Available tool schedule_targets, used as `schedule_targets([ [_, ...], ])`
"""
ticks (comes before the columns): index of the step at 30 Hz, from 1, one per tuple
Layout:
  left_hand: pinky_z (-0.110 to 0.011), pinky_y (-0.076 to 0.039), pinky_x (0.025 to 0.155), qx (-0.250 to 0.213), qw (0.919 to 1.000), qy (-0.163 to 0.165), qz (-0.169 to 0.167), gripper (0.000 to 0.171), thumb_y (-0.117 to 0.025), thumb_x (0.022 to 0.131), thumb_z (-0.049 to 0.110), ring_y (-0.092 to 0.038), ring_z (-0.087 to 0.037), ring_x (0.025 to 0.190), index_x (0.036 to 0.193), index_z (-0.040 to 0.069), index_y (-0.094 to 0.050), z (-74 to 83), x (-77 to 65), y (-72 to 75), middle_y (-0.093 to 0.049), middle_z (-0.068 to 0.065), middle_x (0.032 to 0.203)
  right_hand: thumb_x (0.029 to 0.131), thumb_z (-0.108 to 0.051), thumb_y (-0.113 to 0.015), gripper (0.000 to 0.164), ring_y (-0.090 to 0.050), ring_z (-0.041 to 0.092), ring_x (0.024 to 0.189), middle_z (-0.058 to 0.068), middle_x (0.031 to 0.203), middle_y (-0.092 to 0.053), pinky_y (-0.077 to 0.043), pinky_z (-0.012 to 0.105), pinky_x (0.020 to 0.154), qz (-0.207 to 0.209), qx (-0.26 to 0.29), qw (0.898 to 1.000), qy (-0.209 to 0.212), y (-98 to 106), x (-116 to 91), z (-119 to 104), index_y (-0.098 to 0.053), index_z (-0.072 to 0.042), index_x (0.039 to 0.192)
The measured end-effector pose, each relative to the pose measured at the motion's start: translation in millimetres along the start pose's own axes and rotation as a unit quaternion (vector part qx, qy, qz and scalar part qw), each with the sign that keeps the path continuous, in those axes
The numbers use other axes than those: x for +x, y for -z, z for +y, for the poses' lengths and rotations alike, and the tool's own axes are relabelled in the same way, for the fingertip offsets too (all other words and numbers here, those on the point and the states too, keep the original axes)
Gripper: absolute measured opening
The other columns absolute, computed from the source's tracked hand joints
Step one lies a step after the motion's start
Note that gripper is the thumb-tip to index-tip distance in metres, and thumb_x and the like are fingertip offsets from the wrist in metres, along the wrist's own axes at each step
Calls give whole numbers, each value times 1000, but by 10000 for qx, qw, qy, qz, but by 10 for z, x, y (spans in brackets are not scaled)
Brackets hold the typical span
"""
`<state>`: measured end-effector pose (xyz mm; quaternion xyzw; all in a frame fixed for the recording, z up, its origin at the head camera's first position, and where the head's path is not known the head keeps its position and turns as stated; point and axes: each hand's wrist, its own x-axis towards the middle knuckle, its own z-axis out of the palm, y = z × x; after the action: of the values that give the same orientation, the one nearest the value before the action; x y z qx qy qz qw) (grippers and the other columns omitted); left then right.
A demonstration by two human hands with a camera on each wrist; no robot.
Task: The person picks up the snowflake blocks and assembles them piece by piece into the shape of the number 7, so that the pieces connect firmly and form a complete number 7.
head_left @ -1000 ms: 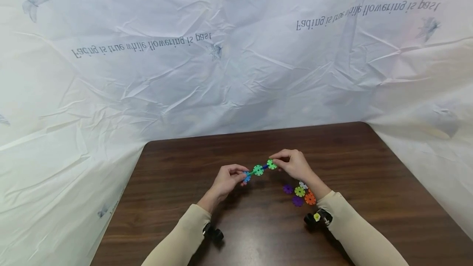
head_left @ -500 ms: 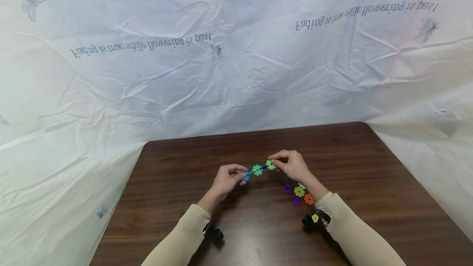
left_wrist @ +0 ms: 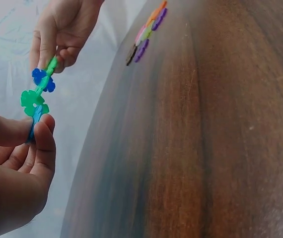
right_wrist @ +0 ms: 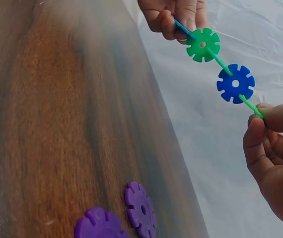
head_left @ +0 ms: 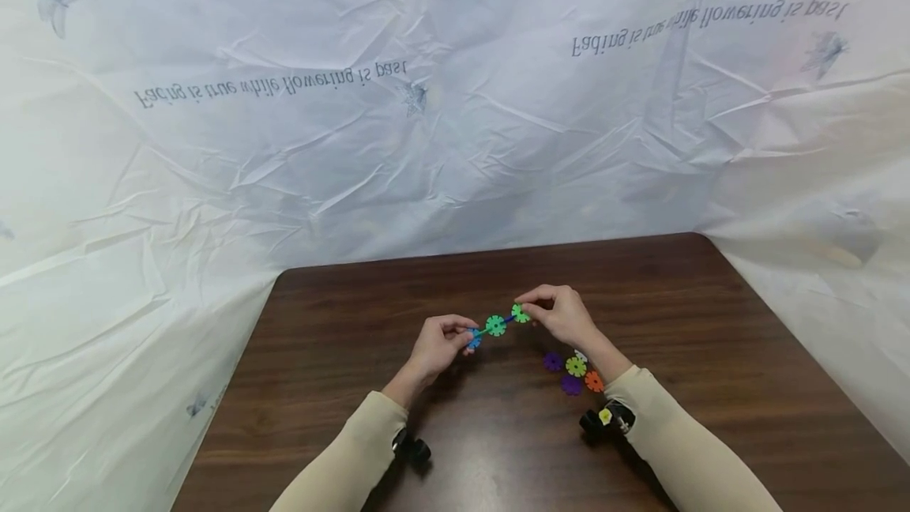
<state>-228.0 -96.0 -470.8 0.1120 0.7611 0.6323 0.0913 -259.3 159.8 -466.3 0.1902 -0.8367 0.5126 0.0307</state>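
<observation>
While my left hand [head_left: 435, 344] pinches light-blue disc [head_left: 475, 339], right hand [head_left: 566, 317] light-green disc [head_left: 520, 313], toward far table edge [head_left: 426, 261] — even pressure advisable.

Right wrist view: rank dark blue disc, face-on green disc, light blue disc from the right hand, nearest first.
1. Dark blue disc, just up-left of the right hand in the picture.
2. Face-on green disc, farther up-left.
3. Light blue disc, edge-on at the left hand.
</observation>
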Motion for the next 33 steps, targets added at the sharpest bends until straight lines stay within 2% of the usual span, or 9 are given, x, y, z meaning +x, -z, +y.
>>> schedule_targets([
  [5,-60,-54,78,20,10000,-76,56,18,-57,94,-7,-67,-36,74,108,-12,-66,125,-73,-35,-65,-24,87,94,-14,-66,17,-64,35,72,10,95,-70,-55,35,60,8,-55,9999,113,7,9,9,-74,-6,106],
  [7,-60,-54,78,13,9999,-85,61,18,-57,94,-7,-68,-34,73,108,-13,-66,131,-76,-51,-65,-24,87,94,-14,-65,19,-64,36,73,12,96,-70,-55,34,60,-30,32,10000,73,17,4,15,-73,-4,108],
  [10,-61,-54,78,8,10000,-43,70,19,-57,94,-6,-68,-31,72,109,-13,-66,80,-50,-69,-65,-24,87,95,-9,-63,19,-63,41,75,18,96,-69,-55,32,60,-104,167,9998,13,58,-47,-125,-72,0,109],
  [14,-55,-56,75,67,9998,35,169,17,-59,94,-3,-67,-21,68,108,-8,-69,-90,33,-83,-66,-16,84,95,-3,-61,18,-63,26,69,24,96,-67,-53,28,59,-179,347,9992,-18,108,-130,-337,-70,5,108],
  [16,-51,-58,73,92,9997,96,219,16,-60,94,-1,-65,-15,66,107,-4,-70,-171,67,-85,-66,-12,83,95,-2,-61,18,-61,14,65,25,96,-67,-53,28,59,-186,426,9989,-24,111,-147,-346,-70,6,108],
  [19,-51,-58,73,133,9996,133,230,16,-59,94,-3,-65,-15,66,106,-4,-70,-140,43,-96,-65,-11,82,94,-1,-61,19,-59,7,64,26,96,-67,-54,27,59,-203,491,9986,-23,106,-162,-342,-69,7,109],
  [22,-52,-57,74,130,9997,79,192,17,-58,94,-5,-66,-20,68,106,-6,-69,-43,-11,-99,-65,-15,83,94,-1,-61,18,-59,9,64,26,95,-67,-54,27,59,-196,516,9985,13,95,-161,-330,-70,7,108],
  [28,-57,-55,76,87,9998,60,163,17,-56,94,-6,-64,-48,80,107,-11,-67,99,-111,-104,-65,-23,86,95,-2,-61,18,-62,29,67,24,92,-67,-53,28,58,-150,546,9984,92,45,-149,-230,-70,6,108],
  [33,-58,-55,75,92,9998,10,162,18,-56,94,-7,-61,-54,84,108,-13,-65,104,-114,-112,-65,-24,87,94,-5,-62,17,-60,39,71,17,94,-68,-55,37,60,-54,701,9975,72,-17,-88,-53,-72,2,107],
])
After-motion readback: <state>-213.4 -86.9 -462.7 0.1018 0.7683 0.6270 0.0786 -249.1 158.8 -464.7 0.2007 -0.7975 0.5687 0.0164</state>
